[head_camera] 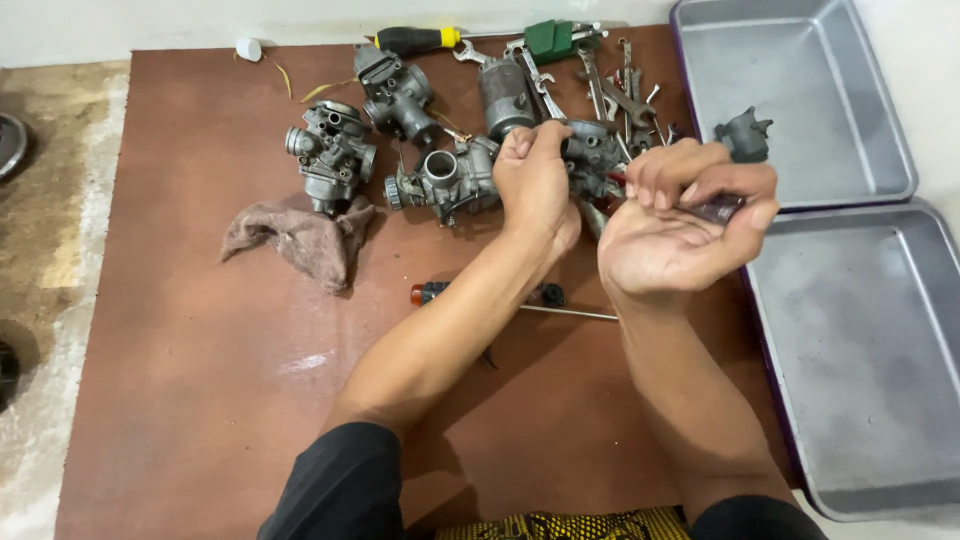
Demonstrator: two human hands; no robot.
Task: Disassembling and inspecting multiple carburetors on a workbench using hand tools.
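Observation:
My left hand [535, 180] grips a grey metal carburetor [592, 155] near the middle of the brown board [200, 350]. Palm up beside it, my right hand [685, 220] has its fingers closed around a dark tool handle [715, 208], whose red-marked tip points at that carburetor. Three more carburetors lie to the left: one [330, 150] by a crumpled brownish rag [295, 238], one [395, 95] further back, one [450, 178] just left of my left hand.
A screwdriver with a red-and-black handle [432, 292] lies under my forearms. Wrenches [610, 90], a yellow-black screwdriver [415, 40] and a green tool [550, 40] sit at the back. Two grey metal trays [860, 140] [880, 440] stand right; a small grey part [745, 135] rests in the far one.

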